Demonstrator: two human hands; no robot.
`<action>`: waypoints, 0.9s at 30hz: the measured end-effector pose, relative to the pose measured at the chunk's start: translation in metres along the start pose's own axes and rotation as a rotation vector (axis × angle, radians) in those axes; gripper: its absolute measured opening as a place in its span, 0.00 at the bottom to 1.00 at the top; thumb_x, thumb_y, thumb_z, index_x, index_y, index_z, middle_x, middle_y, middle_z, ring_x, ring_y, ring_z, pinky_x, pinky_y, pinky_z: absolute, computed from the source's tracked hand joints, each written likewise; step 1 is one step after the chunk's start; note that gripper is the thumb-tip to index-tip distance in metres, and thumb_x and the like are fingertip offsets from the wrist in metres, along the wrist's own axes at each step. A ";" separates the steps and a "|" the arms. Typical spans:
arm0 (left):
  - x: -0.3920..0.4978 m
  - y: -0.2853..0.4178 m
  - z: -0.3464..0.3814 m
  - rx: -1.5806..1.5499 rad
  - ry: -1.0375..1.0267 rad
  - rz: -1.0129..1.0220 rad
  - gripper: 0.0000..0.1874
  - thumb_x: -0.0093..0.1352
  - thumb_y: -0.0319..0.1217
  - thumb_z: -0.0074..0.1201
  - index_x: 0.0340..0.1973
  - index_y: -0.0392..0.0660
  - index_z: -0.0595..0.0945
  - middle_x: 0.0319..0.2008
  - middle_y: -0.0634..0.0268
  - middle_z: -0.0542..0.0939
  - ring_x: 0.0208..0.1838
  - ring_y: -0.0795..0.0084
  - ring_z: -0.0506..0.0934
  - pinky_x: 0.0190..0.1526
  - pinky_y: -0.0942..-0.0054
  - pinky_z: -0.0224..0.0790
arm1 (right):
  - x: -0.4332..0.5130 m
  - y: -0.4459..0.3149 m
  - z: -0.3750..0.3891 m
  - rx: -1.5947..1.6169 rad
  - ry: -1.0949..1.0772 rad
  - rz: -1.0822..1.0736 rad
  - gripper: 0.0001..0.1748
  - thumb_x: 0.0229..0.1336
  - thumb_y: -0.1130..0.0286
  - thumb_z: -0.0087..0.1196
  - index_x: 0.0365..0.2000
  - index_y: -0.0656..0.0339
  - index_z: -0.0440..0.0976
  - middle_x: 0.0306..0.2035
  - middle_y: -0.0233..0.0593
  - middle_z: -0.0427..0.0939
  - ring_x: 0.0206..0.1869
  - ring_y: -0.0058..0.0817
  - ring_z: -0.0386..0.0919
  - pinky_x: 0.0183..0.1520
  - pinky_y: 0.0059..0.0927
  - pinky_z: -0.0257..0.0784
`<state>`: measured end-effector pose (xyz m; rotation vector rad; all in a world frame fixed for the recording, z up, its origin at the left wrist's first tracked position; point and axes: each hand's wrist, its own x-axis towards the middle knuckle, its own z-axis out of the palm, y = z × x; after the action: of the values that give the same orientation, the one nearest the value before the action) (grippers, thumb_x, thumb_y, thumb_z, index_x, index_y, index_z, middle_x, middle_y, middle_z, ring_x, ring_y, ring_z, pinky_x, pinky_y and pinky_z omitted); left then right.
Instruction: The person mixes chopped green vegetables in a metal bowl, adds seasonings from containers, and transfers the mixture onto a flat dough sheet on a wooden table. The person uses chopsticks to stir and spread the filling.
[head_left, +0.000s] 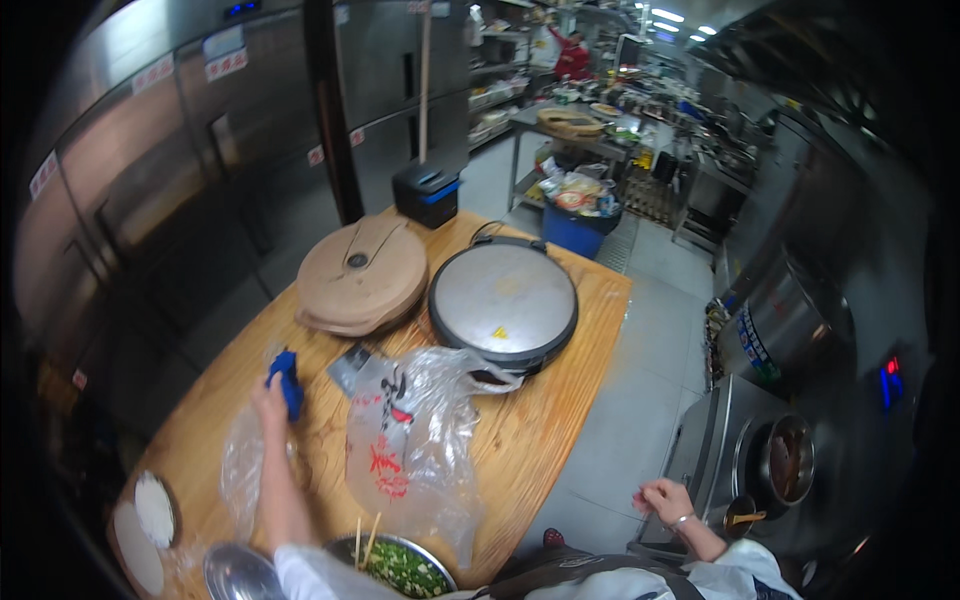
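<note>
My left hand (270, 405) reaches over the wooden table and grips a bunched blue cloth (286, 382). Beneath that forearm lies a clear plastic bag (241, 469). To its right a printed plastic carrier bag (420, 450) is spread out, bearing writing. A metal bowl of chopped greens (409, 568) with a pair of chopsticks (369, 544) in it stands close to my body. My right hand (664, 501) hangs off the table's right side near the stove, its fingers bent and blurred; whether it holds anything small is unclear.
A round electric griddle (506, 296) and a beige round lidded appliance (364, 274) occupy the table (551, 442), with a black boxy device (426, 193) behind. Pots (791, 457) sit at the right. A full blue bin (574, 229) stands beyond; a person (572, 58) is far back.
</note>
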<state>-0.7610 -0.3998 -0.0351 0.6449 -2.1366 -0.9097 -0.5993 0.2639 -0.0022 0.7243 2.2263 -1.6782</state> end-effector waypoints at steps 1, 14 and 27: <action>0.009 0.010 -0.025 -0.090 0.085 -0.030 0.12 0.63 0.35 0.56 0.29 0.36 0.78 0.24 0.59 0.77 0.28 0.72 0.72 0.34 0.71 0.65 | 0.004 -0.027 0.013 -0.119 -0.048 -0.154 0.16 0.54 0.69 0.53 0.42 0.69 0.72 0.34 0.41 0.80 0.36 0.26 0.79 0.41 0.27 0.74; -0.264 0.402 -0.084 -1.296 -0.770 -0.130 0.18 0.67 0.30 0.48 0.50 0.35 0.72 0.45 0.61 0.74 0.47 0.73 0.72 0.49 0.74 0.63 | -0.067 -0.200 0.098 0.238 -0.369 -1.727 0.39 0.44 0.64 0.65 0.57 0.63 0.60 0.60 0.62 0.54 0.61 0.55 0.58 0.61 0.48 0.56; -0.310 0.394 -0.011 -1.552 -0.809 -0.697 0.25 0.71 0.38 0.44 0.59 0.39 0.63 0.57 0.60 0.67 0.59 0.72 0.66 0.60 0.70 0.58 | -0.027 -0.192 0.063 -0.276 -0.092 -1.801 0.29 0.38 0.78 0.57 0.47 0.71 0.67 0.45 0.50 0.73 0.50 0.43 0.72 0.60 0.67 0.44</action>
<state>-0.6244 0.0496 0.1416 0.1083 -0.9572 -3.0246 -0.6843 0.1576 0.1494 -1.9223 2.8890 -1.4832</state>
